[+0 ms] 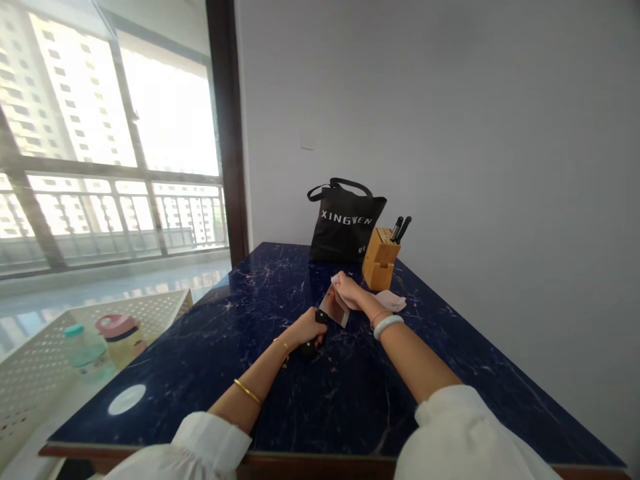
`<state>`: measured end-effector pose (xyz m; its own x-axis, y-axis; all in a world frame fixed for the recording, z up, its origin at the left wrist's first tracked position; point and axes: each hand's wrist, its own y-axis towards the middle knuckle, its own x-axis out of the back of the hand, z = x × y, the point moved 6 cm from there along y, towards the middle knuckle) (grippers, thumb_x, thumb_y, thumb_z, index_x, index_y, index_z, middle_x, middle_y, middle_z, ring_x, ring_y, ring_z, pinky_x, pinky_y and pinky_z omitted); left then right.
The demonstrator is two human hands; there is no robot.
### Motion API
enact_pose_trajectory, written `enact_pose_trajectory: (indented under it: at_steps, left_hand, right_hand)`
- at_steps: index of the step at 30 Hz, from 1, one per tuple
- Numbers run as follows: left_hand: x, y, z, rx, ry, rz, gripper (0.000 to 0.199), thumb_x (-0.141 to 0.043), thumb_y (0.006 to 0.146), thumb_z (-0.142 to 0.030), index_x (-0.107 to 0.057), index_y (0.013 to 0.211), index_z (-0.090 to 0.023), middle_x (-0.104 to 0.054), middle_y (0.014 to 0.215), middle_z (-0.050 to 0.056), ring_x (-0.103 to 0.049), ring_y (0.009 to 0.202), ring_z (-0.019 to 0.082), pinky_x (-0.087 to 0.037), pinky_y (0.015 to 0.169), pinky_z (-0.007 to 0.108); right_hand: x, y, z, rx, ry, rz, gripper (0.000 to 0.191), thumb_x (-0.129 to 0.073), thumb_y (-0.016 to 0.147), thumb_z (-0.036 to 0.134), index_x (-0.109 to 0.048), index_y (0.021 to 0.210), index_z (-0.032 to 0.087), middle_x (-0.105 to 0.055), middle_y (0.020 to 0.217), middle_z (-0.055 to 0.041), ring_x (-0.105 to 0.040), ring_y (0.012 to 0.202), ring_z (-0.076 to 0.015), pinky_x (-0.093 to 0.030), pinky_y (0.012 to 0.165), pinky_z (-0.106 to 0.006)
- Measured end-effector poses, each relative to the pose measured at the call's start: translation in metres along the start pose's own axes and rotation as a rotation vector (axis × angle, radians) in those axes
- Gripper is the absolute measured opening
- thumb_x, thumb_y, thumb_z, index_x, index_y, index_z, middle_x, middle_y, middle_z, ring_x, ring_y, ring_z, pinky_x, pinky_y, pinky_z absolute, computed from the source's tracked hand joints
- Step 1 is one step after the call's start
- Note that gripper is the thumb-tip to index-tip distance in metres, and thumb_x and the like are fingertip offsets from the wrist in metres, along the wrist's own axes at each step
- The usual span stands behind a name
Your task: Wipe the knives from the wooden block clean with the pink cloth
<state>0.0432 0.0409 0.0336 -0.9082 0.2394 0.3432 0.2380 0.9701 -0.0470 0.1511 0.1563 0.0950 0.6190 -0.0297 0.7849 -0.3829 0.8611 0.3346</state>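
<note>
My left hand is closed around the black handle of a cleaver, whose broad shiny blade points away from me and to the right. At the blade's far end, my right hand presses a pale pink cloth against the metal, its fingers closed on it. Part of the cloth trails out to the right behind the wrist. Both hands are over the dark blue marbled table. Just beyond my right hand stands a wooden knife block with black-handled knives in its top.
A black tote bag with white lettering stands at the table's far end, beside the knife block. A white round spot shows at the table's left. Left of the table, a white perforated basket holds a green bottle and a pink-lidded bottle.
</note>
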Motion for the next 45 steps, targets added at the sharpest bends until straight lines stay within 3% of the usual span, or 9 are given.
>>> enact_pose_trajectory:
  at_steps: [4,7,11,13,15,19,23,31,45]
  left_hand:
    - [0.003,0.005,0.0,-0.021,-0.032,-0.009,0.009,-0.049,0.06,-0.011,-0.046,0.052,-0.014,-0.05,0.037,-0.004,-0.044,0.03,0.007,-0.036,0.034,0.017]
    - [0.003,0.009,0.003,-0.011,-0.055,-0.016,0.006,-0.049,0.06,-0.011,-0.047,0.055,-0.015,-0.049,0.036,-0.005,-0.043,0.029,0.007,-0.034,0.032,0.017]
    - [0.002,0.011,0.006,0.002,-0.062,-0.004,0.007,-0.051,0.061,-0.013,-0.046,0.057,-0.015,-0.048,0.035,-0.006,-0.043,0.029,0.007,-0.033,0.032,0.016]
    - [0.002,0.01,0.007,0.007,-0.059,0.001,0.006,-0.051,0.061,-0.014,-0.046,0.059,-0.015,-0.048,0.035,-0.006,-0.043,0.029,0.007,-0.032,0.032,0.016]
    - [0.002,0.009,0.006,0.006,-0.052,0.003,0.006,-0.052,0.062,-0.015,-0.046,0.062,-0.015,-0.048,0.036,-0.006,-0.043,0.03,0.006,-0.032,0.032,0.015]
    - [0.002,0.007,0.001,-0.028,-0.031,0.009,0.006,-0.051,0.062,-0.016,-0.046,0.06,-0.016,-0.048,0.037,-0.006,-0.043,0.03,0.007,-0.033,0.031,0.016]
    - [0.001,0.006,-0.002,-0.065,0.004,0.016,0.006,-0.05,0.062,-0.015,-0.046,0.057,-0.015,-0.05,0.038,-0.004,-0.044,0.031,0.008,-0.034,0.032,0.017]
    - [-0.001,0.005,0.001,-0.074,0.04,0.015,0.003,-0.05,0.063,-0.016,-0.048,0.065,-0.014,-0.051,0.04,-0.005,-0.046,0.033,0.008,-0.037,0.034,0.018]
    - [0.0,0.007,-0.002,-0.073,0.052,-0.013,0.004,-0.049,0.063,-0.017,-0.048,0.066,-0.014,-0.05,0.038,-0.006,-0.045,0.03,0.008,-0.034,0.032,0.017]
  right_hand:
    - [0.003,0.0,0.018,-0.008,-0.092,0.146,0.027,-0.066,0.064,0.025,-0.054,0.085,0.014,-0.061,0.068,-0.0056,-0.056,0.06,-0.0162,-0.04,0.058,-0.025]
    - [0.053,0.026,0.048,-0.004,-0.116,0.131,0.057,-0.063,0.068,0.03,-0.04,0.116,0.009,-0.061,0.07,-0.0067,-0.057,0.058,-0.0134,-0.042,0.062,-0.026]
    - [0.155,0.068,0.115,0.223,0.058,-0.296,0.06,-0.041,0.084,0.025,-0.01,0.132,0.009,-0.06,0.078,-0.005,-0.057,0.06,-0.0102,-0.044,0.069,-0.029]
    - [0.173,0.075,0.136,0.293,0.08,-0.337,0.054,-0.036,0.085,0.023,-0.013,0.132,0.011,-0.059,0.082,-0.0044,-0.058,0.062,-0.0094,-0.045,0.068,-0.029]
    - [0.158,0.068,0.141,0.288,0.019,-0.243,0.048,-0.041,0.082,0.023,-0.028,0.127,0.012,-0.059,0.081,-0.0035,-0.058,0.063,-0.0105,-0.045,0.067,-0.029]
    - [0.07,0.021,0.1,0.119,-0.141,0.019,0.028,-0.065,0.065,0.025,-0.057,0.09,0.016,-0.061,0.082,-0.0045,-0.058,0.074,-0.0177,-0.043,0.07,-0.028]
    - [0.012,-0.015,0.047,-0.003,-0.147,-0.029,0.02,-0.064,0.064,0.019,-0.055,0.081,0.017,-0.06,0.08,-0.0072,-0.057,0.077,-0.0202,-0.042,0.069,-0.028]
    - [0.008,-0.02,0.007,-0.131,-0.075,-0.253,0.017,-0.04,0.078,0.016,-0.05,0.09,0.01,-0.056,0.092,-0.0151,-0.052,0.09,-0.0217,-0.037,0.079,-0.032]
    - [-0.015,-0.062,0.036,0.154,0.292,0.13,0.009,-0.052,0.068,0.012,-0.058,0.074,0.014,-0.059,0.061,0.0004,-0.054,0.056,-0.0099,-0.039,0.052,-0.018]
